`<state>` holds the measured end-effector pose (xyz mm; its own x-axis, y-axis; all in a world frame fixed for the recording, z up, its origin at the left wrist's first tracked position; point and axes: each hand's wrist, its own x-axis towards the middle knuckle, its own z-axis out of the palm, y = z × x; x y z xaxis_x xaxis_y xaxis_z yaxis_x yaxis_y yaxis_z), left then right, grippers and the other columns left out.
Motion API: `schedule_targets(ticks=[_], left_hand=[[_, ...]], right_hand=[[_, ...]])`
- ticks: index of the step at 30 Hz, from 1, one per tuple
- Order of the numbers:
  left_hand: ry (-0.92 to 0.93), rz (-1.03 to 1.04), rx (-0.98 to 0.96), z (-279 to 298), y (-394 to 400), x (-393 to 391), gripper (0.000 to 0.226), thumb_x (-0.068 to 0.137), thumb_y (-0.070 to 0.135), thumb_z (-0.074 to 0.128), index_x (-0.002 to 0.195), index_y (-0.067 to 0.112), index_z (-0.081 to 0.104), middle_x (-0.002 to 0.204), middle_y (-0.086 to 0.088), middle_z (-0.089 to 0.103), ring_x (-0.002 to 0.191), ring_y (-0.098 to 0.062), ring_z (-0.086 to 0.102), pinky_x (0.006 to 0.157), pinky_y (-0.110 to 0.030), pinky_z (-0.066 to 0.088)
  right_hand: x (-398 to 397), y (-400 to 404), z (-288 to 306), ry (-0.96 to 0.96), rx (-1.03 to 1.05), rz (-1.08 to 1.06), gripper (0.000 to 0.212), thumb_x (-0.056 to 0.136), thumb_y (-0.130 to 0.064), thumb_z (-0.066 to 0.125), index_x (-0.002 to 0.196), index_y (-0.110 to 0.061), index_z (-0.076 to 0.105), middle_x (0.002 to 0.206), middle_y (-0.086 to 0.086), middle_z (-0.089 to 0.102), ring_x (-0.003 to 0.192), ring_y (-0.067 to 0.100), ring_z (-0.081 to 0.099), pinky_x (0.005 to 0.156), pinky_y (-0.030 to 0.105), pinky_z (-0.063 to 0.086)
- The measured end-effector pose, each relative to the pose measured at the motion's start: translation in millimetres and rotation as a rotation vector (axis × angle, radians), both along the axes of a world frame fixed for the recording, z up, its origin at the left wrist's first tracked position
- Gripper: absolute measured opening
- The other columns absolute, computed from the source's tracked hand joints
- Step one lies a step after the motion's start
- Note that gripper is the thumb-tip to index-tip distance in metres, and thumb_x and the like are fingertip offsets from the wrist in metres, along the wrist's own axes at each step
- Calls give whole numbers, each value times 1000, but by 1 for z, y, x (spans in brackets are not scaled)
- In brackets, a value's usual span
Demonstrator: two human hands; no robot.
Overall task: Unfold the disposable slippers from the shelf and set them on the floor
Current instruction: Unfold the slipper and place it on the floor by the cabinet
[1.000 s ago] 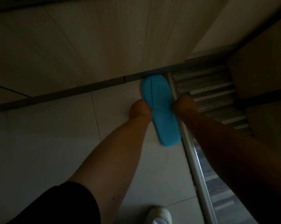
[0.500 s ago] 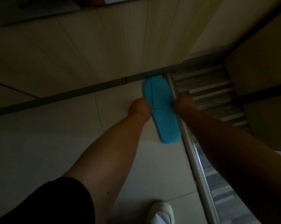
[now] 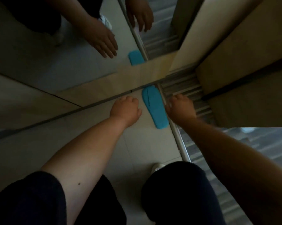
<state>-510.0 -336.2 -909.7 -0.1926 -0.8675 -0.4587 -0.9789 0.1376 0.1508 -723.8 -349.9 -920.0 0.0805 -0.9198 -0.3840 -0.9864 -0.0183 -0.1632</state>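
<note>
The slipper [image 3: 154, 106] lies flat on the floor [image 3: 91, 143], its far end against the base of the mirror [image 3: 72, 46], a metal rail [image 3: 177, 135] along its right side. The left hand [image 3: 125, 110] is just left of it, the right hand [image 3: 180, 108] just right, over the rail.

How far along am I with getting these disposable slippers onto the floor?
One blue slipper already lies flat on the floor tile, beside the metal threshold strip. Your left hand and right hand sit either side of it, holding nothing. Only one slipper shows on the floor, so a second seems left to unfold and set down.
</note>
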Motion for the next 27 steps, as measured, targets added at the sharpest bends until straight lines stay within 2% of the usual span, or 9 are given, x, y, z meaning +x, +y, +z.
schedule_targets(ticks=[3,7,10,15,21,27], left_hand=[[-47,-73,-59,87,7,0,60,94,47,40,140,8,39,146,-15,42,136,-33,35,114,-44,25],[-104,-162,-129,197,17,-8,74,93,53,36,150,10,20,159,-13,22,149,-32,14,122,-48,9],[-137,-195,-171,271,24,-17,77,93,55,36,151,10,15,160,-14,17,149,-33,9,122,-49,7],[-156,-201,-199,373,43,-33,80,92,56,36,152,9,11,161,-15,14,150,-33,8,122,-49,7],[-145,-225,-240,451,62,-51,79,93,55,35,152,8,11,161,-15,14,150,-33,7,122,-48,6],[-121,-275,-302,467,62,-64,79,93,55,36,151,7,13,160,-14,18,149,-32,9,122,-48,8]], right_hand=[[3,23,82,-18,-55,25,54,94,-48,47,140,-18,45,144,10,45,138,30,34,117,49,24],[-1,45,186,-5,-102,76,70,92,-53,50,151,-22,26,159,8,25,149,30,12,121,54,8],[-8,53,259,-2,-118,95,75,92,-56,47,153,-21,20,161,9,18,150,30,8,121,55,5],[-25,65,361,-2,-159,137,77,92,-58,47,153,-19,20,161,9,19,150,30,9,121,54,5],[-39,85,441,46,-183,162,79,92,-61,43,154,-19,18,162,8,16,151,29,7,121,54,5],[-53,110,466,67,-203,56,78,94,-59,42,154,-17,16,163,8,14,151,29,3,121,53,2]])
